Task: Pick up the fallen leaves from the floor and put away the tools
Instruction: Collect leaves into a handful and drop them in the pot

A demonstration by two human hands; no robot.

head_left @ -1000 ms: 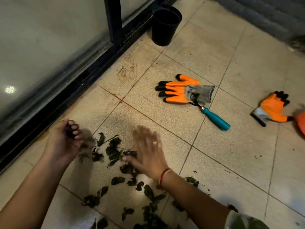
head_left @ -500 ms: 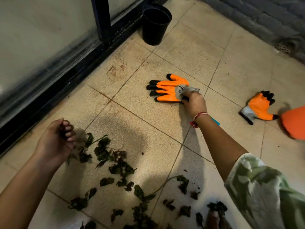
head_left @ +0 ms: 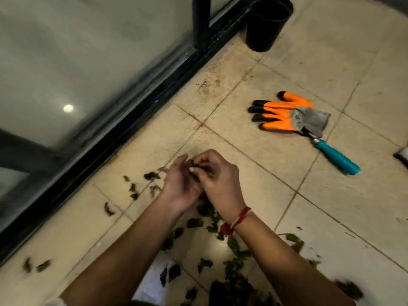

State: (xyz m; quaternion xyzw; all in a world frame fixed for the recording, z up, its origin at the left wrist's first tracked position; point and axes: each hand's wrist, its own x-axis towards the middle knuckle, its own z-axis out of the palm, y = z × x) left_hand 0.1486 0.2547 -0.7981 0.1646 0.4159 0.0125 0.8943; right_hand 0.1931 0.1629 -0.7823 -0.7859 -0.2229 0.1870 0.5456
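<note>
Dark green fallen leaves (head_left: pixel 237 248) lie scattered over the beige floor tiles, most of them near the bottom centre and a few toward the door. My left hand (head_left: pixel 181 184) and my right hand (head_left: pixel 220 182) meet just above the floor in the middle of the view. Both have curled fingers around a small bunch of dark leaves (head_left: pixel 194 168) held between them. An orange and black garden glove (head_left: pixel 284 111) lies to the upper right. A hand tool with a teal handle (head_left: pixel 335 156) lies partly under that glove's grey cuff.
A black plastic pot (head_left: pixel 268 25) stands at the top by the black sliding door frame (head_left: pixel 132 120), which runs diagonally along the left. A dark and white object (head_left: pixel 403 156) shows at the right edge. A red thread bracelet is on my right wrist.
My right hand came back from the orange glove and joined my left hand over the leaves. The view swung left, so the second glove and the orange object went out of sight.
</note>
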